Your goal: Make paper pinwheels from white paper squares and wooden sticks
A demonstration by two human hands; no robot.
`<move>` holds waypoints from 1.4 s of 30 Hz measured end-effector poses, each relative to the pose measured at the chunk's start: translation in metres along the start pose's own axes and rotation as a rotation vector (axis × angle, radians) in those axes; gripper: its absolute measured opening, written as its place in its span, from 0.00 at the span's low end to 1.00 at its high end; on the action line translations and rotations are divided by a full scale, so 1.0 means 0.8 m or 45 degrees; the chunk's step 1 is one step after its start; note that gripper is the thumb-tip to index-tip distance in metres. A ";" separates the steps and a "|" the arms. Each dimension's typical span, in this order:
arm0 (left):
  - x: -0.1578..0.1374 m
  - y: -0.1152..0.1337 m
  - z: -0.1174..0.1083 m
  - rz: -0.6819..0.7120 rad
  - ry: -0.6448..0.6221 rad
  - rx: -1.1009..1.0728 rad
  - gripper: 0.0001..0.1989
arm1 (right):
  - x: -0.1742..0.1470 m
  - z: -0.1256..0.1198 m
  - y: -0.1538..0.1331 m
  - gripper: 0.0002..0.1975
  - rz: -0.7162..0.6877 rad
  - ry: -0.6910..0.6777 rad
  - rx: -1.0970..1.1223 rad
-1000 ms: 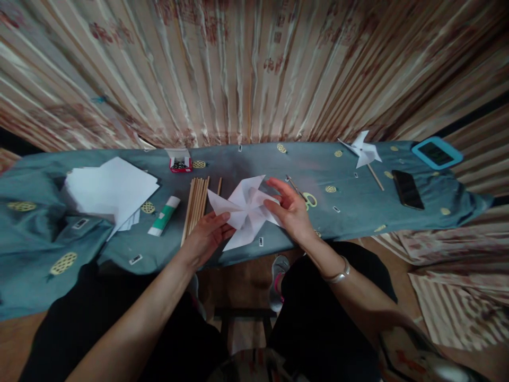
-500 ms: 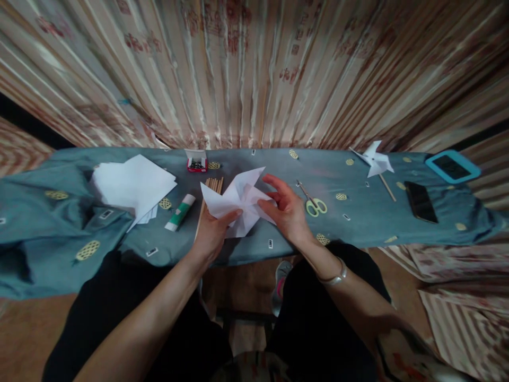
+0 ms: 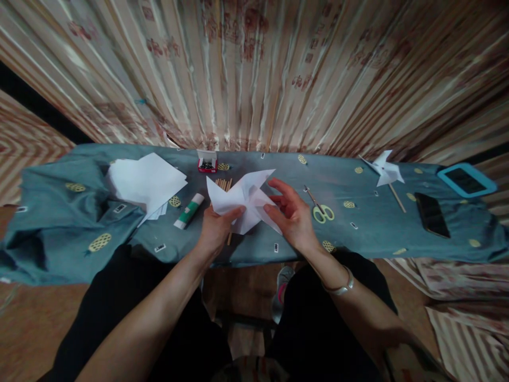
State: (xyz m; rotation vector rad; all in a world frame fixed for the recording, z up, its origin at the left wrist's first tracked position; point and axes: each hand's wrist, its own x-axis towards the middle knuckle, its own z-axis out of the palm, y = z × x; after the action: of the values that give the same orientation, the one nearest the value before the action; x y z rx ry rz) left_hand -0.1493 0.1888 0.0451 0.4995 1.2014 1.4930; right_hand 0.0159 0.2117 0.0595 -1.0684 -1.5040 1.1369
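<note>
Between my two hands is a white paper pinwheel point(image 3: 248, 199), its blades folded in toward the middle. My left hand point(image 3: 218, 225) grips it from the left, with the thumb on the paper near the centre and the fingers hidden behind. My right hand point(image 3: 294, 215) pinches the right side, thumb on a blade and index finger raised beyond it. Behind the pinwheel lie several thin wooden sticks point(image 3: 224, 184), partly covered. A green and white glue stick point(image 3: 189, 211) is left of my left hand. Scissors point(image 3: 322, 212) with pale green handles lie right of my right hand.
On the cloth-covered table point(image 3: 290, 244), a stack of white paper point(image 3: 147, 180) lies at the left. A small red box point(image 3: 207, 163) stands open at the back. A pinwheel on a stick point(image 3: 385, 170), a black phone point(image 3: 432, 215) and a blue-framed tablet point(image 3: 467, 179) lie at the right.
The whole view has shifted slightly, moving the table things rightward in the picture. Both hands still hold the pinwheel, which is turned a little and covers the sticks differently.
</note>
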 end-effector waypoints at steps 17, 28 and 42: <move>0.017 0.016 -0.013 0.189 0.059 0.091 0.16 | 0.021 -0.017 -0.001 0.27 -0.089 0.106 0.045; 0.037 0.121 -0.020 0.680 0.210 -0.172 0.18 | 0.037 -0.020 0.014 0.20 0.022 0.115 0.047; 0.063 0.148 -0.048 0.722 0.212 -0.182 0.17 | 0.034 0.029 0.049 0.08 0.085 -0.088 -0.305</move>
State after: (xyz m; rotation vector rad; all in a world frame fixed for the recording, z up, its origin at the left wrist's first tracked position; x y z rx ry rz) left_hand -0.2528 0.2329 0.1183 0.6631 1.1183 2.1219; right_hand -0.0079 0.2419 0.0224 -1.2595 -1.7020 1.0673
